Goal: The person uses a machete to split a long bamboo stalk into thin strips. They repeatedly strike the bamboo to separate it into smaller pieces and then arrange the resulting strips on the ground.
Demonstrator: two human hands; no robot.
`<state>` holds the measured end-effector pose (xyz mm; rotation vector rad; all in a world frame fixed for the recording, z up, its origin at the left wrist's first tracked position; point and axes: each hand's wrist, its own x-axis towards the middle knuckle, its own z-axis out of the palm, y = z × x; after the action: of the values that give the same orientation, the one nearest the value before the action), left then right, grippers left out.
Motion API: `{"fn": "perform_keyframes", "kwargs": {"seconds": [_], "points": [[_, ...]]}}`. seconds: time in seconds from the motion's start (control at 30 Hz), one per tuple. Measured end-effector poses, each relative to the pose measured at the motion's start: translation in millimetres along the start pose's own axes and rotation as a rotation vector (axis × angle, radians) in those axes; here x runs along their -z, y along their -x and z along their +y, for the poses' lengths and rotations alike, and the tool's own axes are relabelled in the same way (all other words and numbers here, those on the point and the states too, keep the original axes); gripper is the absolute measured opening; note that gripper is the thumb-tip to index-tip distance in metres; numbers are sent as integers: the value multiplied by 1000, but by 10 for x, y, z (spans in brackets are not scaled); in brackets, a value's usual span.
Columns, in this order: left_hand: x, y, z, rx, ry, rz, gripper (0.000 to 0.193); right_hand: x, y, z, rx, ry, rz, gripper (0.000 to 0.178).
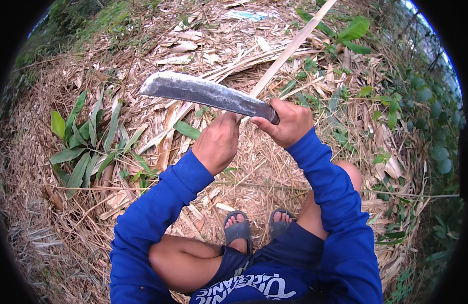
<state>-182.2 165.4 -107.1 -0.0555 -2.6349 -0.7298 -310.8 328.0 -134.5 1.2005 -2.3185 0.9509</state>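
Observation:
My right hand (290, 121) is closed round the handle end of a machete (206, 93). Its wide, dark blade has a pale, worn edge and tip, and points to the left. Lower and to the left, my left hand (218, 142) is closed on the near end of a long, pale strip of split bamboo or wood (289, 50). From there the strip slants away to the far right, out of the picture. The blade crosses in front of the strip just above my left hand, hiding a short part of it. Whether blade and strip touch, I cannot tell.
Dry shavings and split pieces (188, 45) litter the ground. Leafy green plants (87, 137) grow at the left, with more leaves (354, 31) at the far right. Dense bushes (436, 116) line the right side. My sandalled feet (237, 230) are close below my hands.

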Motion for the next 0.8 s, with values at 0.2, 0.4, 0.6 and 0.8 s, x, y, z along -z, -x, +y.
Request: {"fn": "perform_keyframes", "kwargs": {"seconds": [0.2,0.4,0.6,0.8], "points": [[43,117,-60,32,-45,-71,10,68,-27,197,-69,85,13,60],[148,373,-218,20,-51,-149,8,140,-12,498,-102,202,-45,61],[361,648,-317,128,-102,-285,9,70,-16,698,-178,260,-187,64],[630,1107,-457,158,-119,-376,11,48,8,931,-178,278,-314,67]]}}
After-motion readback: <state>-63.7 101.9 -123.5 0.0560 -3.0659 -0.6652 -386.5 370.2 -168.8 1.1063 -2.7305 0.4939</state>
